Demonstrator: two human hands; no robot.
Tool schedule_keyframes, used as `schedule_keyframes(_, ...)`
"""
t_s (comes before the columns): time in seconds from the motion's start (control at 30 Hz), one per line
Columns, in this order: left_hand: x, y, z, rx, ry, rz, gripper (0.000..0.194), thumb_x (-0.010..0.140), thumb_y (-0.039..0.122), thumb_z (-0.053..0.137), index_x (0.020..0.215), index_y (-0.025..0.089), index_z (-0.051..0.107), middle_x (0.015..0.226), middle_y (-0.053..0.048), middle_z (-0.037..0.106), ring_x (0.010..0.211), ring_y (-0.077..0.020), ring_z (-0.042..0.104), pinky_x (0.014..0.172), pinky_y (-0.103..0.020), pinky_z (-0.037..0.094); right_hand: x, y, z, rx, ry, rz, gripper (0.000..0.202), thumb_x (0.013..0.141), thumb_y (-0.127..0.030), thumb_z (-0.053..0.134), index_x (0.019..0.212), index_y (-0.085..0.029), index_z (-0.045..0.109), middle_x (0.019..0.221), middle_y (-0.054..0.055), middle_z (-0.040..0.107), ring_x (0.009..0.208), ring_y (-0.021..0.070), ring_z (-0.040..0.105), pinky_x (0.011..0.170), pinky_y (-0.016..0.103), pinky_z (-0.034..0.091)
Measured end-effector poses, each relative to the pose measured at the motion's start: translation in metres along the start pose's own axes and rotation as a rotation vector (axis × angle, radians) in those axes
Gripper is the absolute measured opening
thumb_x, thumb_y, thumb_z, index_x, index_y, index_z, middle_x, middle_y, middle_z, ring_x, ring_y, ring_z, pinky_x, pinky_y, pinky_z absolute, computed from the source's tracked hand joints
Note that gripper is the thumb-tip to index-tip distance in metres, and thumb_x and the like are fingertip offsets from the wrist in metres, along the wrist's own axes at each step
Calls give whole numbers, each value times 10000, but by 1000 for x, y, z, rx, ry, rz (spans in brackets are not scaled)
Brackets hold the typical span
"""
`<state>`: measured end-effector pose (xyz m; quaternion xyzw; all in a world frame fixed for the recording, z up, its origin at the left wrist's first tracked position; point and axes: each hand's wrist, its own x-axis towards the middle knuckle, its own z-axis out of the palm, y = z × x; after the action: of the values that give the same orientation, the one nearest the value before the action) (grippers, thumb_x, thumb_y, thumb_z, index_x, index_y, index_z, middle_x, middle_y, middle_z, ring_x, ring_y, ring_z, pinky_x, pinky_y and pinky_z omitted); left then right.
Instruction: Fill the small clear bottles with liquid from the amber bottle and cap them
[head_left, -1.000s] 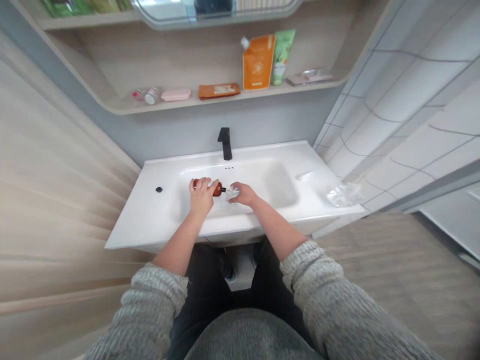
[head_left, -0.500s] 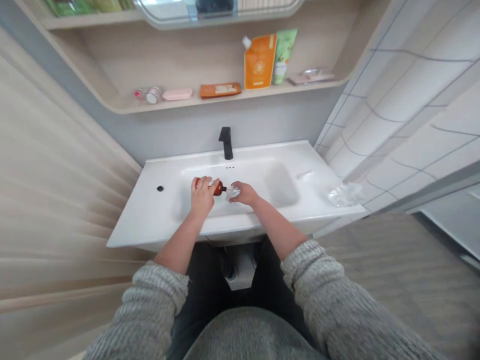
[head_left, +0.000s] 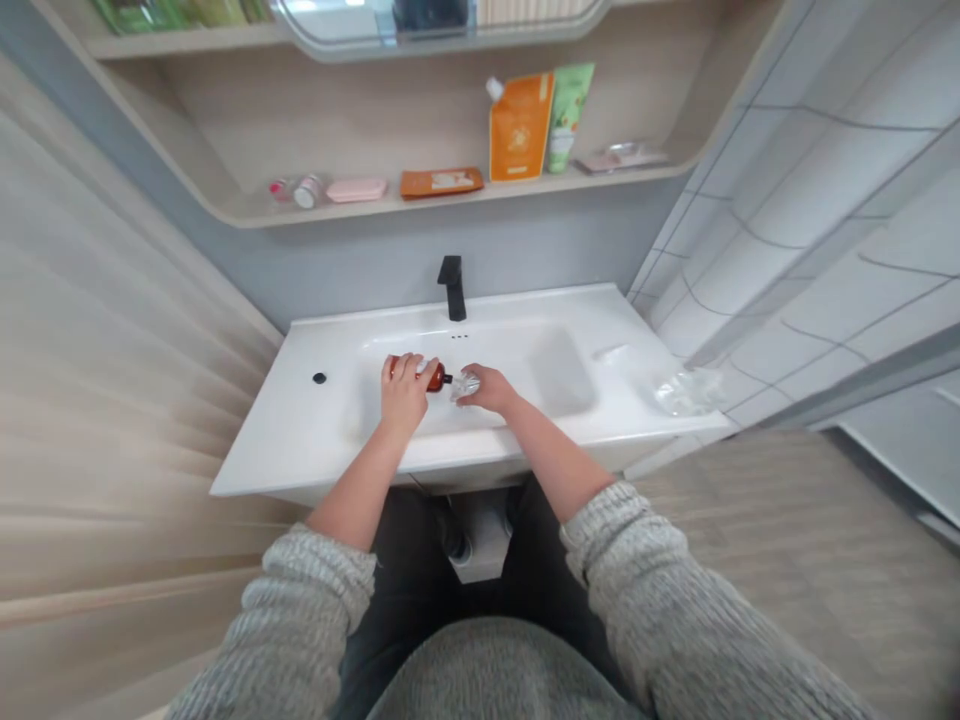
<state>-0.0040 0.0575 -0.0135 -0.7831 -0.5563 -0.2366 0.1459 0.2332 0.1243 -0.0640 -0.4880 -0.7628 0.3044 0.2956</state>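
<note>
Over the white sink basin (head_left: 510,345), my left hand (head_left: 406,393) is closed around a brown bottle (head_left: 436,377) with a pale label. The bottle lies on its side, its dark neck pointing right. My right hand (head_left: 487,386) grips a small clear container (head_left: 466,386), which looks like glass or plastic, right at the bottle's mouth. Whether the two touch, or any liquid passes between them, is too small to tell. The fingers hide part of both things.
Behind the basin stands a black faucet (head_left: 452,288). A shelf (head_left: 360,212) above holds an orange pouch (head_left: 519,128), a green tube (head_left: 568,118), an orange packet (head_left: 441,182) and a pink case (head_left: 357,190). Crumpled clear plastic (head_left: 688,391) lies on the counter's right end.
Both hands keep almost the same place and grip on the bottle and the clear container. The view has shifted very slightly.
</note>
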Motion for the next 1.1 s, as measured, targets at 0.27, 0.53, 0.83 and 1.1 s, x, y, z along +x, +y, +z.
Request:
schedule_keyframes(0.27, 0, 3, -2, -6, -10, -28, 583, 993, 129, 482, 1518, 306, 664, 1520, -168, 650, 1524, -360, 494, 1338, -676, 146, -1, -5, -3, 13, 11, -11, 730, 591, -350, 1014, 1251, -237, 726, 1137, 38, 801, 1048, 275, 763, 995, 388, 578)
schedule_keyframes(0.53, 0, 3, -4, 22, -4, -11, 578, 1006, 137, 485, 1531, 306, 657, 1521, -168, 652, 1527, -361, 494, 1336, -666, 149, -4, -9, -6, 14, 18, -4, 721, 587, -343, 1023, 1238, -245, 729, 1155, 38, 807, 1057, 277, 764, 1001, 394, 582)
schedule_keyframes(0.83, 3, 2, -8, -14, -11, -16, 587, 978, 118, 514, 1513, 306, 667, 1538, -173, 640, 1540, -363, 485, 1340, -680, 141, -3, -10, -7, 22, 36, -46, 736, 596, -352, 1019, 1263, -228, 734, 1165, 49, 810, 1073, 282, 770, 1018, 389, 580)
schedule_keyframes(1.1, 8, 3, -14, 15, 10, -4, 579, 980, 132, 516, 1508, 315, 669, 1530, -164, 650, 1523, -361, 498, 1338, -675, 153, -5, -14, -9, 57, 73, -66, 730, 621, -353, 1016, 1285, -223, 741, 1229, 65, 810, 1125, 292, 773, 1071, 397, 576)
